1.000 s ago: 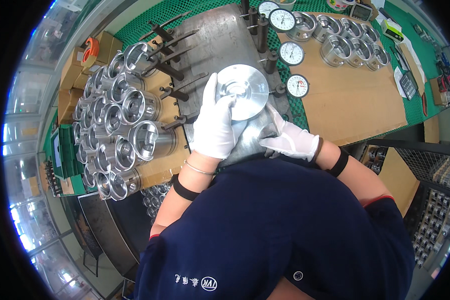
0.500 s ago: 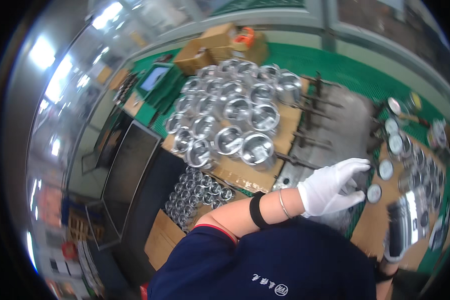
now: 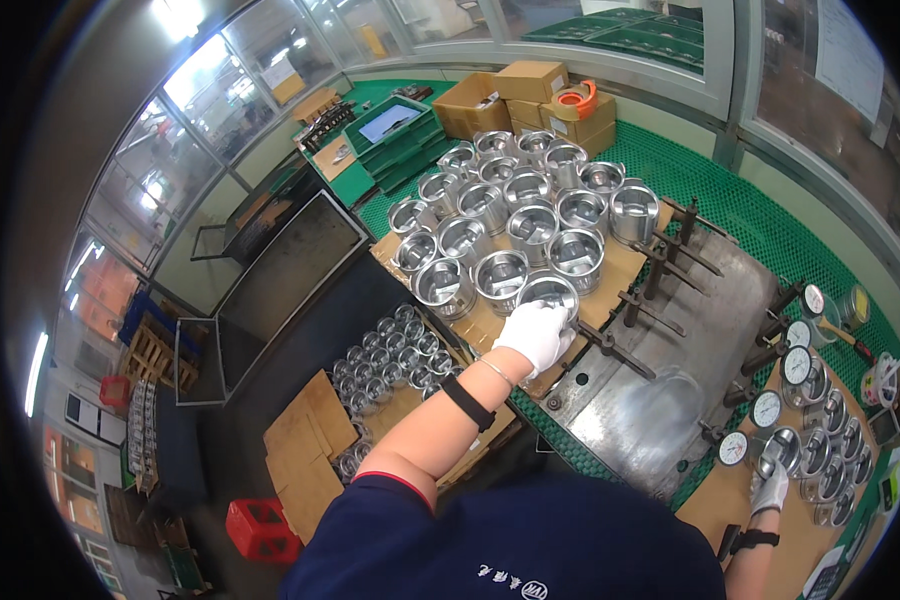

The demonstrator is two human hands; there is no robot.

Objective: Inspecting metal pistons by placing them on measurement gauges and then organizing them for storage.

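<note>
My left hand, in a white glove, is closed on the rim of a silver engine piston. That piston stands at the near corner of a group of upright pistons on cardboard. Over on the right, my gloved right hand grips another piston, set down beside a smaller cluster of pistons. The fingertips of both hands are partly hidden by the pistons and gloves.
A metal plate with dark clamp stands lies between the two groups. Several dial gauges line its right side. Cardboard boxes and green crates stand at the back. More pistons sit lower at left, near a red crate.
My left hand has moved left from above the metal plate to the piston group and taken hold of a piston. My right hand has lowered its piston to the cardboard. The view has shifted.
</note>
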